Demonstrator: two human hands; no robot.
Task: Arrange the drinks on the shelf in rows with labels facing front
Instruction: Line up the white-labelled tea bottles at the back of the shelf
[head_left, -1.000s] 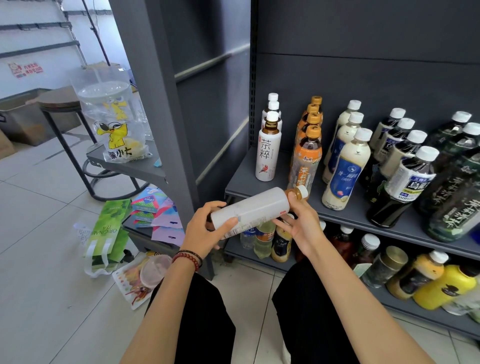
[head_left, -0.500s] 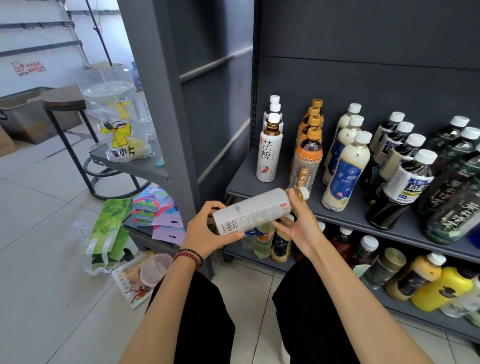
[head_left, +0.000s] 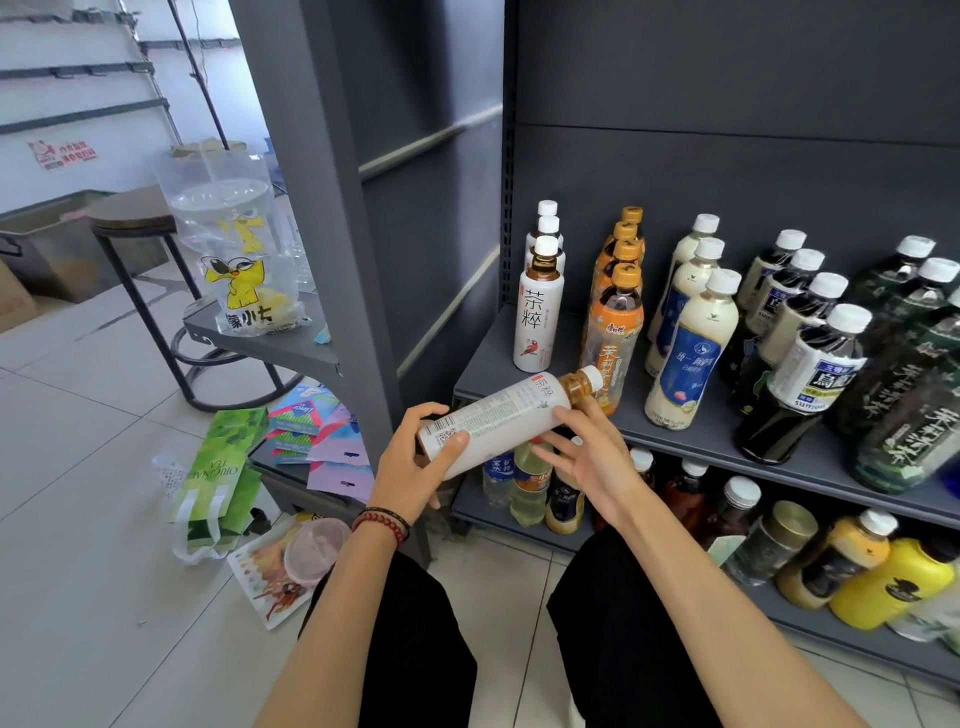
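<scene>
One white bottle (head_left: 498, 418), base hidden in the gripping left hand (head_left: 410, 473); right hand (head_left: 592, 457) rests flat against it.

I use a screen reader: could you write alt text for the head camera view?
A person's left hand grips the base of a white tea bottle held on its side, while the right hand touches it near the neck with straight fingers. Behind, a grey shelf holds rows of upright drinks.
</scene>
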